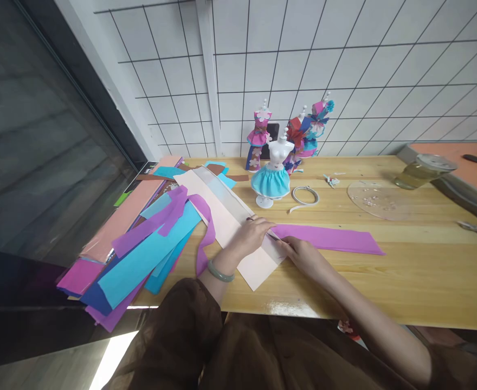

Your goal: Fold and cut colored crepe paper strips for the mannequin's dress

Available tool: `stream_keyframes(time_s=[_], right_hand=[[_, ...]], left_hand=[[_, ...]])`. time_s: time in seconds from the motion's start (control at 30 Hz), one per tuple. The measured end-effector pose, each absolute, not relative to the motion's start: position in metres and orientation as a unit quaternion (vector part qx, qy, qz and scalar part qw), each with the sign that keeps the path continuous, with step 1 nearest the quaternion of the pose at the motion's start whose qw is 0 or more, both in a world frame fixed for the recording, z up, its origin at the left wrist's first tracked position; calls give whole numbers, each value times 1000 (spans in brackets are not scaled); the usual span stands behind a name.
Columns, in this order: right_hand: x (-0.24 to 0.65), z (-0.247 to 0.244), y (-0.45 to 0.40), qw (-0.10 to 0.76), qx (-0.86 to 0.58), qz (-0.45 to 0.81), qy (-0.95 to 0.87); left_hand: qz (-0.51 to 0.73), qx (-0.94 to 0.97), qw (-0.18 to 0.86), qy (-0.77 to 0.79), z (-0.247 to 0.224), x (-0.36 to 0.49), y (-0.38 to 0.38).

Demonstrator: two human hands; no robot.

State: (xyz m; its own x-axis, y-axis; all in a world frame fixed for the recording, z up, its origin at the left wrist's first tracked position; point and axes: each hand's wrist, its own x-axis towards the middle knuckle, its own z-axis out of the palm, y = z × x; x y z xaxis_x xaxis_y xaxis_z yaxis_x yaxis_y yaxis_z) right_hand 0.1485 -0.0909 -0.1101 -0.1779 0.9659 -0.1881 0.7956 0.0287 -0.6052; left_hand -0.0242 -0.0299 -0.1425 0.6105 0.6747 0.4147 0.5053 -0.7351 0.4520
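Note:
A long pale pink sheet of crepe paper (pixel 208 208) lies slantwise on the table, with a grey-white translucent band along its far edge. My left hand (pixel 255 234), a green bangle at the wrist, grips the sheet near its lower end, fingers closed over the far edge. Just to the right, my right hand (pixel 301 250) pinches the same edge; whatever else may be between those fingertips is too small to make out. Behind both hands a purple crepe strip (pixel 332 239) runs to the right. A small white mannequin (pixel 279 150) in a turquoise skirt (pixel 270 182) stands beyond them.
Stacked crepe sheets (pixel 149 260) in blue, pink and purple fill the left side. Several dressed mannequins (pixel 258 135) and a dark phone (pixel 271 135) stand at the back. A coiled white cord (pixel 304 196), a clear round dish (pixel 374 200) and a glass cup (pixel 419 172) lie rightward.

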Motion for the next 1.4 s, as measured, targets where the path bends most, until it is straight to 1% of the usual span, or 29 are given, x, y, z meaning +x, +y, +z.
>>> stream_keyframes(time_s=[0.8, 1.03, 1.4], right_hand=[[151, -115, -90, 140, -624, 298, -709], [149, -113, -89, 154, -621, 311, -703], [146, -114, -86, 140, -624, 284, -715]], left_hand=[[301, 880, 163, 328, -145, -24, -29], [304, 881, 162, 324, -144, -24, -28], [295, 884, 164, 324, -142, -25, -29]])
